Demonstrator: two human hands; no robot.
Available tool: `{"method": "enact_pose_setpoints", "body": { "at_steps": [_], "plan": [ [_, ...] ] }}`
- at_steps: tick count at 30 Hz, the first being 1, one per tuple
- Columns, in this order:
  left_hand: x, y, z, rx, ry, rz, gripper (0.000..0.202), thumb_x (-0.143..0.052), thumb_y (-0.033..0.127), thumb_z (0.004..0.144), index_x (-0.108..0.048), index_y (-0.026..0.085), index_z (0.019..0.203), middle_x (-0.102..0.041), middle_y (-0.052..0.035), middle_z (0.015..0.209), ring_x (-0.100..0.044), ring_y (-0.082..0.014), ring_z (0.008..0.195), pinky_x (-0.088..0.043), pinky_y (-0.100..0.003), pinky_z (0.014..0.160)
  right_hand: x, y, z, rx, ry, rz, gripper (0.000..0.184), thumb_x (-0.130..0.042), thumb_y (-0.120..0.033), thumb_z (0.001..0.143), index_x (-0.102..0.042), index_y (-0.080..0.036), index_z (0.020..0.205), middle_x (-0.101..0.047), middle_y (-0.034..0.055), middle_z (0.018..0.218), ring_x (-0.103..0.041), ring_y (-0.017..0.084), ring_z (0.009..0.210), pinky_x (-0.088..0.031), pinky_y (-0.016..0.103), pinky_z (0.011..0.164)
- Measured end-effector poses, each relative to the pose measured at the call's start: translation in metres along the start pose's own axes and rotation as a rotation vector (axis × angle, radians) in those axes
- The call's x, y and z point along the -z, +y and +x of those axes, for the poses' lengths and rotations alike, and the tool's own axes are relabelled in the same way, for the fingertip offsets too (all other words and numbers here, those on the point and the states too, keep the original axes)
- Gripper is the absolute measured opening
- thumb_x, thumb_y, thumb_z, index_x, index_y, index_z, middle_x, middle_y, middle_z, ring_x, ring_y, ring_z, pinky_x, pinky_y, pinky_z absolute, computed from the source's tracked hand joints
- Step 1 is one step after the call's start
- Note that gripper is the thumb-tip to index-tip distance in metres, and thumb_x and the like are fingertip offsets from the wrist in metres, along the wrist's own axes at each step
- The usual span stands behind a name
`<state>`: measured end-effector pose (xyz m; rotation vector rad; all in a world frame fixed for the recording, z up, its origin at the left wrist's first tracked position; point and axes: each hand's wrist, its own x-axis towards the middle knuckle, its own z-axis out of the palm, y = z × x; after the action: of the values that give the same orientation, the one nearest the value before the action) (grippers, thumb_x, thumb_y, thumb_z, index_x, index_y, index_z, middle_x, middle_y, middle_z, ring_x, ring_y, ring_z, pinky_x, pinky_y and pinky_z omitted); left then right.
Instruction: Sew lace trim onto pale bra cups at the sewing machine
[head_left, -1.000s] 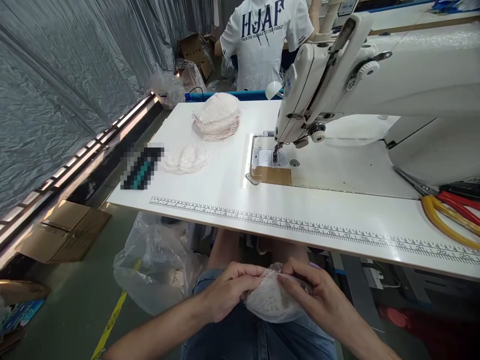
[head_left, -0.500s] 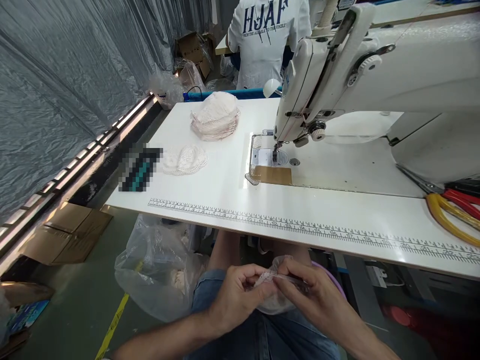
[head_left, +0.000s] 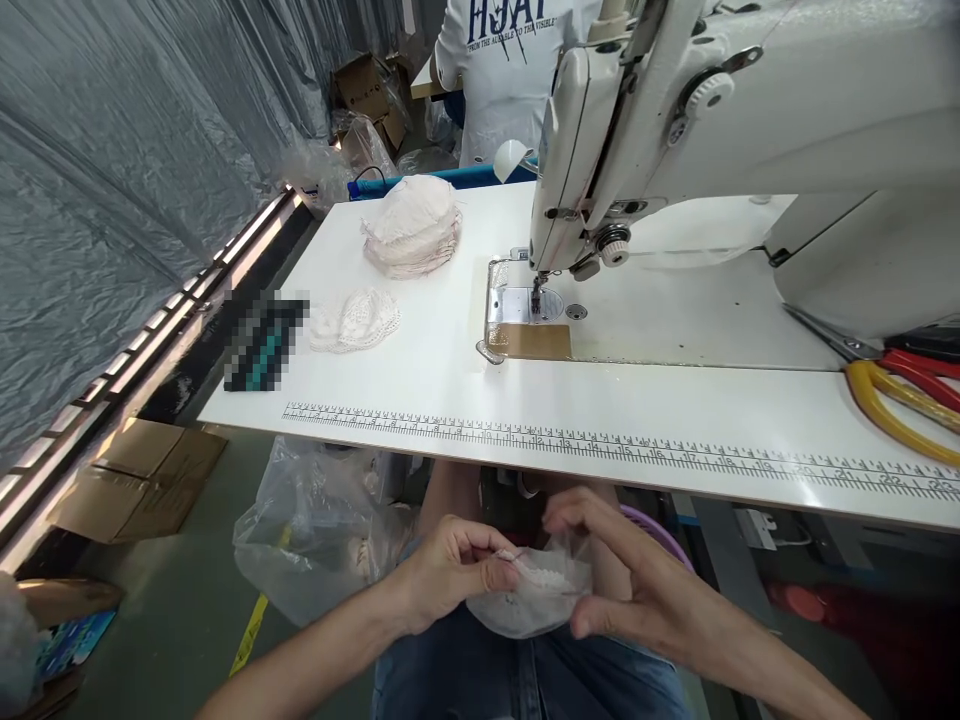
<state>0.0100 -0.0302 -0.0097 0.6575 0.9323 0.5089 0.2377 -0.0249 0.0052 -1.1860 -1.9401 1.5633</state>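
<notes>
Over my lap is a small, sheer white lace fabric piece (head_left: 529, 600), rounded like a cup, with a scalloped lace strip across its top. My left hand (head_left: 457, 575) pinches its upper left edge between thumb and fingers. At the piece's right side, my right hand (head_left: 619, 570) has its thumb and fingers spread wide apart; the thumb is by the fabric's lower right edge. Whether the fingers behind touch the cloth is hard to see. Both hands are below the front edge of the white sewing table (head_left: 435, 380).
A sewing machine (head_left: 592, 150) stands on the table, with yellow-handled scissors (head_left: 892, 400) at right. Left of it lie a stack of pale fabric pieces (head_left: 412, 225) and lace pieces (head_left: 360, 320). A clear plastic bag (head_left: 315, 540) hangs below. A person in a white shirt (head_left: 502, 90) sits ahead.
My right hand has loosened its pinch on the lace and spread its fingers, moving to the fabric's right side. My left hand still pinches. The piece now hangs more open, and the view has shifted slightly.
</notes>
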Motion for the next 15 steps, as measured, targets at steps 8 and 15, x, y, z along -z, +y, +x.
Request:
{"method": "enact_pose_setpoints", "body": {
  "at_steps": [8, 15],
  "plan": [
    [0.003, 0.003, -0.004, -0.024, 0.057, 0.033, 0.031, -0.082, 0.04, 0.059, -0.074, 0.013, 0.072, -0.065, -0.0016, 0.065, -0.052, -0.0088, 0.061, -0.039, -0.02, 0.062, -0.004, 0.008, 0.018, -0.004, -0.128, -0.004, 0.02, -0.07, -0.04, 0.078, -0.064, -0.022, 0.08, -0.062, -0.0002, 0.083, -0.054, 0.019, 0.085, -0.04, 0.026, 0.072],
    [0.011, 0.011, -0.006, 0.001, -0.005, 0.173, 0.035, -0.081, 0.04, 0.061, -0.073, 0.011, 0.081, -0.064, -0.0025, 0.067, -0.052, -0.0097, 0.062, -0.038, -0.02, 0.061, -0.006, 0.004, 0.017, 0.106, -0.168, -0.04, 0.028, -0.054, -0.039, 0.09, -0.056, -0.018, 0.072, -0.055, -0.0017, 0.071, -0.051, 0.015, 0.073, -0.037, 0.029, 0.075]
  ]
}}
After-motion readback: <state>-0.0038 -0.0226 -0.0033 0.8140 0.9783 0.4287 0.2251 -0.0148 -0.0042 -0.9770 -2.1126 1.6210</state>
